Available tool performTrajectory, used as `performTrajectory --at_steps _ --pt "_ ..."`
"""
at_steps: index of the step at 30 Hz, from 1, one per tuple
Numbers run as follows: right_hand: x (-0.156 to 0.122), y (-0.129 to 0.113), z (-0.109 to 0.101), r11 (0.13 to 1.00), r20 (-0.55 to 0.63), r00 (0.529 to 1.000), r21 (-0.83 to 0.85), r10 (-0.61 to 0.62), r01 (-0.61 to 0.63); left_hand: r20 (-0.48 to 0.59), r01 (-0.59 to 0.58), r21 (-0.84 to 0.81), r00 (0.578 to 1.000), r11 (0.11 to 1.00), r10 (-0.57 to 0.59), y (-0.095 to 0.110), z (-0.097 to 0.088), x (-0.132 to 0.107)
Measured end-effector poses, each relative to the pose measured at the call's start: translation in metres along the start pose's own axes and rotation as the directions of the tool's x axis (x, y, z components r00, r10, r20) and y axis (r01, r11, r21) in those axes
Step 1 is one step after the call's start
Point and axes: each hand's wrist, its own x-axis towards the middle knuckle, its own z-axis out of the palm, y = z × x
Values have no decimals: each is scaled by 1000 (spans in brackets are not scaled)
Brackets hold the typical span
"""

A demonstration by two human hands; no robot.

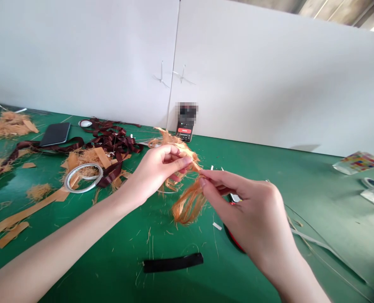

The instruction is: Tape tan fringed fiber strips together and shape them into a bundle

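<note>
A bundle of frayed orange-tan ribbon fibres (188, 206) is held up between both hands above the green table. My left hand (168, 166) pinches the bundle's upper part, with loose strands sticking out behind the fingers. My right hand (247, 202) grips the narrow twisted middle between thumb and forefinger, and a looped tuft hangs below. Under my right hand lies a tool with red handles (236, 244), mostly hidden. Nearer to me, a short black strip (173, 262) rests flat on the table.
On the left are dark brown ribbon (117, 141), a tape roll (67, 181), tan ribbon strips (32, 210), fibre piles (4, 125) and a dark phone (54, 134). Another phone (185, 126) leans on the white wall panel (269, 75). A colourful packet (357, 163) sits at right.
</note>
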Motion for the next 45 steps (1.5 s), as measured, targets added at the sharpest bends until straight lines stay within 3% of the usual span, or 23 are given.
performTrajectory --at_steps 2,4,5,7,10,13,15,17,22,24,27,32,36,38,41,45 --pt "3 4 0 998 8 999 36 52 -52 -105 -49 324 991 945 87 1 -1 -3" --pt "6 6 0 994 21 996 68 87 -89 -224 -70 654 933 753 281 2 -4 -5" --pt "7 8 0 992 25 995 80 94 -95 -238 -77 767 888 637 394 2 -5 -6" --pt "8 9 -1 991 35 995 96 92 -95 -155 -136 885 816 446 557 3 -9 -5" --pt "7 9 -2 988 58 994 119 94 -100 61 -349 872 773 343 631 3 -15 0" --pt "7 9 -3 985 88 993 148 76 -89 193 -528 764 736 371 649 -1 -18 7" --pt "7 9 -4 989 120 992 134 50 -66 233 -582 720 717 379 657 -3 -18 9" --pt "7 9 -5 996 128 991 85 29 -40 249 -582 738 705 341 664 -4 -17 8" --pt "7 10 -4 999 56 998 -27 31 -30 276 -470 875 680 115 679 -1 -13 1" --pt "7 9 -5 998 35 998 -38 49 -48 279 -445 892 686 84 672 1 -11 -1" --pt "7 9 -6 993 -13 998 -106 54 -55 261 -446 887 700 122 665 2 -11 0" --pt "7 10 -6 968 7 997 -241 -71 70 237 -489 840 721 235 651 4 -9 -2" --pt "7 10 -5 970 99 988 -203 -117 135 277 -512 834 709 203 649 3 -7 -3" --pt "7 9 -5 969 94 987 -200 -130 147 284 -545 805 701 235 655 2 -7 -2" --pt "9 10 -8 975 38 994 -192 -104 110 223 -572 712 735 408 641 3 -10 0" --pt "13 14 -13 988 1 998 -139 -63 62 103 -434 540 884 721 455 9 -16 0"
